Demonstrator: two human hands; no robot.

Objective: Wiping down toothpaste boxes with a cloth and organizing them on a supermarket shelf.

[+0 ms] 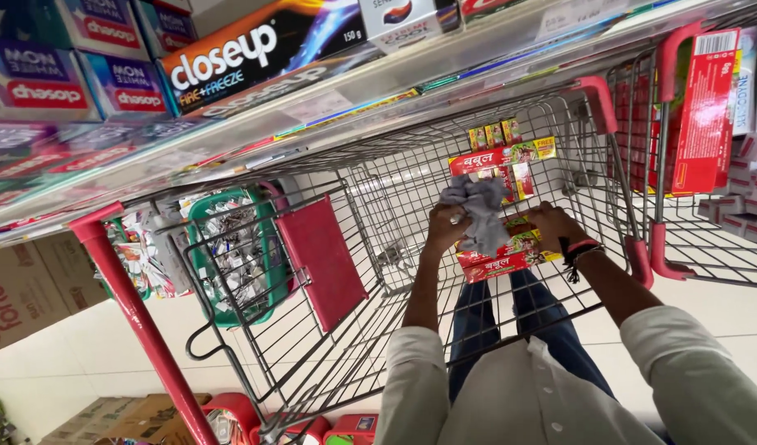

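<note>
My left hand point(444, 224) grips a crumpled grey cloth point(480, 210) inside a wire shopping cart point(378, 247). My right hand point(553, 224) rests on a red and green toothpaste box point(510, 255) held low in the cart, a dark band and a red thread around its wrist. Behind the hands, more red toothpaste boxes point(502, 161) lean on the cart's far wire wall. Both forearms wear pale rolled sleeves.
A shelf edge point(329, 103) with boxed toothpaste runs above the cart. A second cart point(708, 198) carrying a red carton point(704, 107) stands at the right. A green basket point(230, 255) of packets and cardboard boxes point(24, 288) sit at the left.
</note>
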